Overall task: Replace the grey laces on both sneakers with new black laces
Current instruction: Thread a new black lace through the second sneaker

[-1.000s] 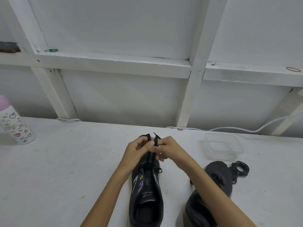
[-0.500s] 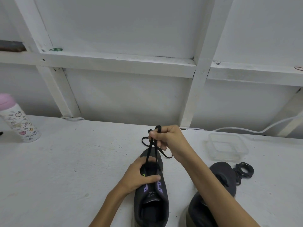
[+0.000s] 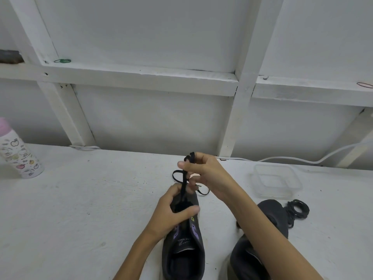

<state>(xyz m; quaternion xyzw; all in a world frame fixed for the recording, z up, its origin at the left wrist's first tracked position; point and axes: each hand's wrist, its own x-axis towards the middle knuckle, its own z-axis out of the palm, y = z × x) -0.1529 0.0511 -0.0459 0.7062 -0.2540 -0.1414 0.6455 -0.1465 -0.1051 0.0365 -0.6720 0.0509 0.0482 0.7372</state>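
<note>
Since 1 s ago the hands have split up: the right hand [image 3: 203,172] has gone up and away from the shoe, pulling the black lace [image 3: 184,183] taut, while the left hand [image 3: 173,213] has dropped onto the toe end of the sneaker [image 3: 184,251]. Right grip is pinched shut on the lace, thumb over fingers, with a loop hanging loose below. Left grip is wrapped around the front of the shoe, thumb across the top. That sneaker sits at the desk's [image 3: 80,209] near edge, about the middle. The 2nd sneaker [image 3: 270,217] lies just to its right, with a coiled black lace [image 3: 298,209] touching its toe and a clear plastic tub [image 3: 276,181] behind it.
</note>
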